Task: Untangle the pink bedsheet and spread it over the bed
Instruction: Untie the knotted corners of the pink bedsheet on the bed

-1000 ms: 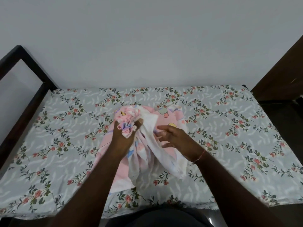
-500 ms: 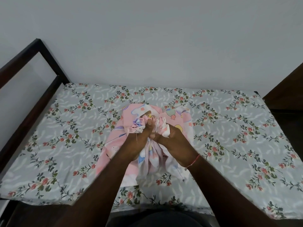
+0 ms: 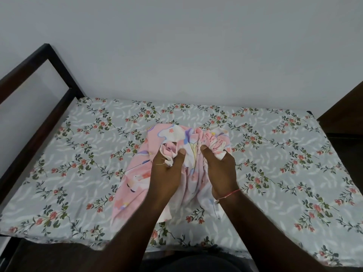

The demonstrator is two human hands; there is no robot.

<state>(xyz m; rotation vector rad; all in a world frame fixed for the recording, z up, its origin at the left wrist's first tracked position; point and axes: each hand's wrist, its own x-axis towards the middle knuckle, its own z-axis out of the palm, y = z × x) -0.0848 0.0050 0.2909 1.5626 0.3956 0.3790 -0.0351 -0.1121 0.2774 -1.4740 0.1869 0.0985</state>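
both hands are right in the thick of it. the pink bedsheet [image 3: 137, 179] is bunched up at the centre of the bed [image 3: 78, 173], lying on the grey floral cover. its loose folds trail away towards 6 and 7 o'clock, almost to the near edge of the mattress.

the left hand [image 3: 169, 171] comes in from 7 o'clock. its fingers are curled tight round a scrunched wad of pink and white cloth, with the thumb pointing up to 12 against the fabric. the right hand [image 3: 220, 169] comes in from 5 o'clock. its fingers are wrapped round a ruffled, gathered strip of the sheet, and its thumb is also raised to 12 and pressing on the cloth. the two fists sit side by side, close but apart, with a band of printed sheet running between them.

just past the knuckles, at 12, a puffed fold shows a print of stars and clouds. a thin red thread [image 3: 229, 194] circles the right wrist.

round the edges: a dark bed frame [image 3: 39, 122] runs along the mattress from 9 to 10 o'clock. a dark wooden panel [image 3: 343, 107] stands beside the bed at 3. a plain pale wall [image 3: 176, 46] fills everything at 12.
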